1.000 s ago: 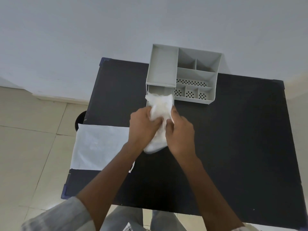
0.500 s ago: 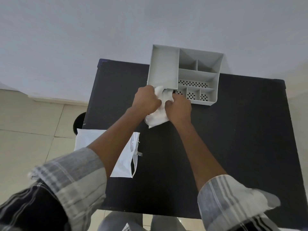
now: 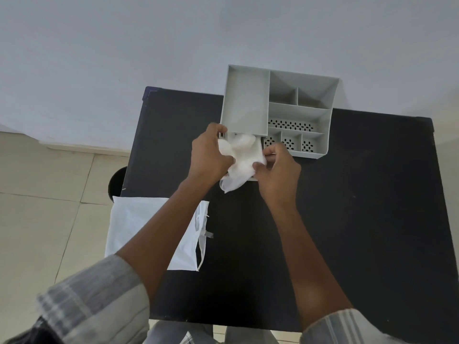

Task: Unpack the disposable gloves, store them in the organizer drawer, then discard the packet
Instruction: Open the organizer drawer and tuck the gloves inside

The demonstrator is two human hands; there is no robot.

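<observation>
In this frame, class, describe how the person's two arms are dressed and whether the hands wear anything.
Both hands, left and right, are bare: no gloves, rings or watch visible. Each forearm is uncovered, with a loose grey-and-white plaid fabric sleeve pushed up near the elbow, left sleeve and right sleeve. The left shows darker stripes.

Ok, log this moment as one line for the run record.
step: stuffing gloves into organizer drawer | left hand: gripping gloves | right hand: gripping gloves | drawer: open | packet: on table edge, not discarded
</observation>
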